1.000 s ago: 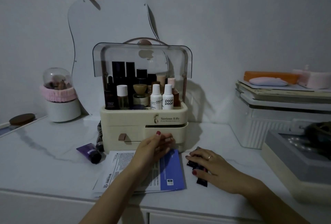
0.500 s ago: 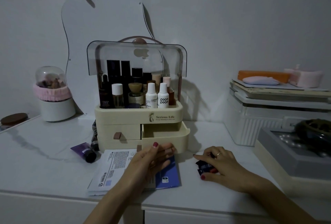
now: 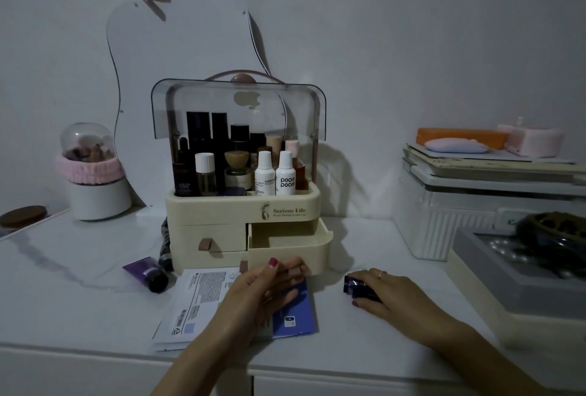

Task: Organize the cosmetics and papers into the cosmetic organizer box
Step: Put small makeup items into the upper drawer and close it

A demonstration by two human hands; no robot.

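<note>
Cosmetic organizer box (image 3: 242, 205) stands at the centre of the frame on the white table (image 3: 63, 284), its smoky lid raised over the bottles in the top tray. Its right drawer (image 3: 288, 248) is pulled out and looks empty, while the left drawer (image 3: 209, 238) is shut.

The left hand (image 3: 263, 288) is at the open drawer's front edge, thumb on top and fingers curled around the small pull tab, so it is clamped on the drawer. The forearm comes up from the bottom centre of the frame and lies over the papers (image 3: 203, 303), which are spread flat just in front of the box, a blue card (image 3: 296, 310) among them.

The right hand (image 3: 390, 292), lower right of centre, rests palm down on the table with its fingers closed over a small dark cosmetic (image 3: 353, 286).

The step in hand seems to be loading the drawer. It would go best with the drawer held steady and fully open while the small item is lifted over the front wall and laid flat inside. The papers look wider than the drawer, so they would likely need folding.

A purple tube (image 3: 147, 273) lies loose at the lower left of the box, not yet stowed.
</note>
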